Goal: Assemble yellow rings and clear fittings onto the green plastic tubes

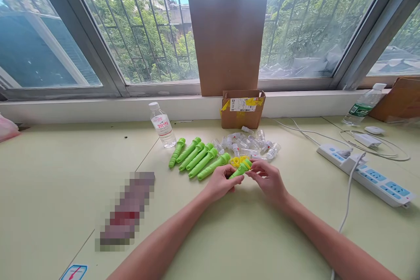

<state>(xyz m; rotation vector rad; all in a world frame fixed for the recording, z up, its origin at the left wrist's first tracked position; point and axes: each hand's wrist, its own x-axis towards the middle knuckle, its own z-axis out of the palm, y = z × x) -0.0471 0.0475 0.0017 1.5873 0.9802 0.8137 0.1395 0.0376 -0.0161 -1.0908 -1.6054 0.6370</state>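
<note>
My left hand [223, 180] is closed round a green plastic handle [242, 169] with a ribbed grip and a threaded end, tilted up to the right. At that threaded end, the fingertips of my right hand [267, 179] pinch the rim, where a thin yellow band shows. Whether a separate ring is between those fingertips is hidden. Just behind the held handle lie yellow rings [235, 162]. Several more green handles [203, 162] lie side by side to the left. Beyond my hands is a loose pile of small clear plastic bottles [252, 143], some with white parts.
Behind the pile stands an open cardboard box [242, 116] against the sill. A water bottle [162, 125] stands left, another [364, 105] far right. A white power strip [367, 175] with cables lies right. A pixelated object [127, 210] lies left.
</note>
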